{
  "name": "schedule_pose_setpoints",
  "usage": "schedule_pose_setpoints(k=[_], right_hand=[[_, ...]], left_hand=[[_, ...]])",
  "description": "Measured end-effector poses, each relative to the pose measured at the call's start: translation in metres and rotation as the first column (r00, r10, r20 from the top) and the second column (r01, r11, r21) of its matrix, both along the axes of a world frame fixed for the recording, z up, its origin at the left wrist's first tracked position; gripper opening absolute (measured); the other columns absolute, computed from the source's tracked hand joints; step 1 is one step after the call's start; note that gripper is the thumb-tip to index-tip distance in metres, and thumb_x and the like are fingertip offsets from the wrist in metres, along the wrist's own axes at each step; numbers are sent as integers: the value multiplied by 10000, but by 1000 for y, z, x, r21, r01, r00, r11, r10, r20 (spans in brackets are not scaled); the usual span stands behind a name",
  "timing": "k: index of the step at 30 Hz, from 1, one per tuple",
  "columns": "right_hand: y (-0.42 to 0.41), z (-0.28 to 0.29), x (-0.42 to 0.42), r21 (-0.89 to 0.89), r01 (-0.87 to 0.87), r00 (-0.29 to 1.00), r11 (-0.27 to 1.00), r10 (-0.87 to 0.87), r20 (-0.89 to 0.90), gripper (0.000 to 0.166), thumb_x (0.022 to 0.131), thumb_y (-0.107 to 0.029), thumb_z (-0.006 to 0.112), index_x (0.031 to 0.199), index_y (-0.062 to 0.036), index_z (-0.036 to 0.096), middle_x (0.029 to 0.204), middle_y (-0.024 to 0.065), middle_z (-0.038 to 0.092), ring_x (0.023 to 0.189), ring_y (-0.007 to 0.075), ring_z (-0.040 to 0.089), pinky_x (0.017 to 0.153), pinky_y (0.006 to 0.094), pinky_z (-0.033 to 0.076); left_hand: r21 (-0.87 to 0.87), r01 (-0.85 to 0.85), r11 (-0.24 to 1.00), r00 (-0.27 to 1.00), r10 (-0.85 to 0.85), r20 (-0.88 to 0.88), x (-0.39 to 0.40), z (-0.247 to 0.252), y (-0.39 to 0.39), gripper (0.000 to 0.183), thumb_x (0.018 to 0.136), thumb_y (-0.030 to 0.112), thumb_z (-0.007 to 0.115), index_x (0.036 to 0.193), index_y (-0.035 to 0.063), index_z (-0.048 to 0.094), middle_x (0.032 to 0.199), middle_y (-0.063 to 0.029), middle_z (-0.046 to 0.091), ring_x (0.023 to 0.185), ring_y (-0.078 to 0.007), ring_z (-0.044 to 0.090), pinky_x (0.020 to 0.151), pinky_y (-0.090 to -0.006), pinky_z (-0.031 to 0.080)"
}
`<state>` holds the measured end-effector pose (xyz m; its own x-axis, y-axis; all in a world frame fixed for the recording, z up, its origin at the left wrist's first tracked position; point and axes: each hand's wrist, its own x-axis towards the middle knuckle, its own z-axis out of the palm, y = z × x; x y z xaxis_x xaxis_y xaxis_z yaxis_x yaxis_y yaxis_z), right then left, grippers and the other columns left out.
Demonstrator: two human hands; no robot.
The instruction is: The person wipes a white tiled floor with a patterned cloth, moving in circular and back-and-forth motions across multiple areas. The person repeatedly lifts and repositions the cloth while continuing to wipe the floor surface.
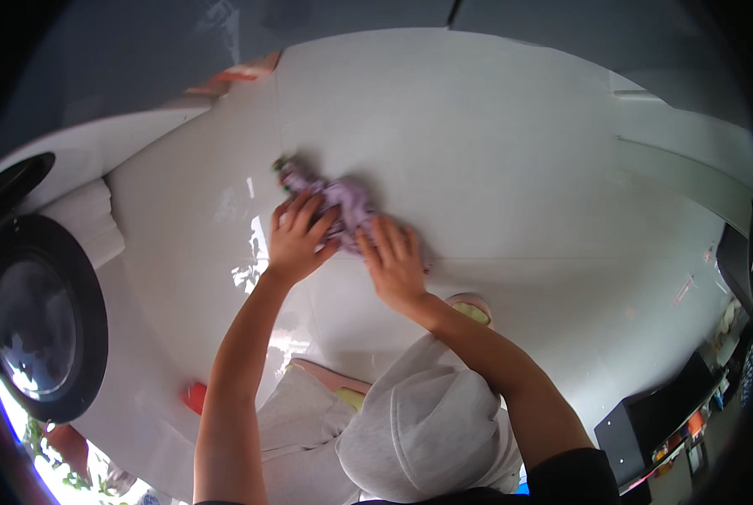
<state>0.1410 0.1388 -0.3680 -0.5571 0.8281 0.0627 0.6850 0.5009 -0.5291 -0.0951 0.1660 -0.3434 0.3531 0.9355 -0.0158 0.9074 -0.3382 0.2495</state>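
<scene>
A crumpled purple cloth (351, 197) with a multicoloured end lies on the pale tiled floor (477, 158). My left hand (297, 233) presses down on its left part, fingers spread and curled over the folds. On its lower right part rests my right hand (392, 262), with the fingertips bearing down on the fabric. Some of the cloth is hidden beneath both hands. Below them are my bent knees in light grey trousers (427, 429) and pink slippers (332, 374) on my feet.
At the left stands a round, black-rimmed glass door (41, 319), like a front-loading washer's. Dark grey panels (363, 12) border the floor at the top. A red object (194, 398) lies by my left arm. Black boxes (660, 398) stand at the lower right.
</scene>
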Motion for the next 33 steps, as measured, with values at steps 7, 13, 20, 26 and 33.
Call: schedule_pose_setpoints(k=[7,13,20,26,33], right_hand=[[-41,-5,-100,86,-515,848,853,522,-89,482,855,-143,637,1332,-72,629,1370,138,578,1253,316,538,1021,505,436],[32,43,-80,-286,-485,864,826,404,-300,526,805,-55,728,1321,-128,658,1290,106,614,1141,324,583,965,445,490],[132,59,12,48,-418,905,907,411,109,534,847,-154,773,1356,-137,614,1337,205,515,1157,409,539,979,462,474],[91,30,60,-300,-181,947,937,248,203,627,888,-255,756,1443,-144,486,1270,235,519,1128,440,541,951,494,469],[-37,27,42,-397,-155,935,905,264,237,693,900,-289,744,1447,-74,378,1230,289,554,1066,502,587,881,543,492]], left_hand=[[-214,-578,788,815,544,-199,-60,10,-188,516,811,174,795,1275,111,580,1287,-145,557,1207,-386,521,953,-514,479],[-137,-714,687,684,725,74,-25,46,-136,368,888,160,720,1223,63,605,1129,-174,627,1083,-399,594,886,-481,512],[-154,-541,827,839,543,-28,45,30,-14,590,912,190,679,1463,336,528,1458,-174,486,1183,-357,564,927,-484,487],[-179,-403,897,914,388,-115,82,9,-19,457,937,294,602,1384,390,590,1412,-81,489,1303,-335,432,1013,-521,393],[-16,-76,997,994,77,81,37,-8,-113,305,906,239,609,1173,357,697,1288,-15,530,1266,-275,455,1078,-558,363]])
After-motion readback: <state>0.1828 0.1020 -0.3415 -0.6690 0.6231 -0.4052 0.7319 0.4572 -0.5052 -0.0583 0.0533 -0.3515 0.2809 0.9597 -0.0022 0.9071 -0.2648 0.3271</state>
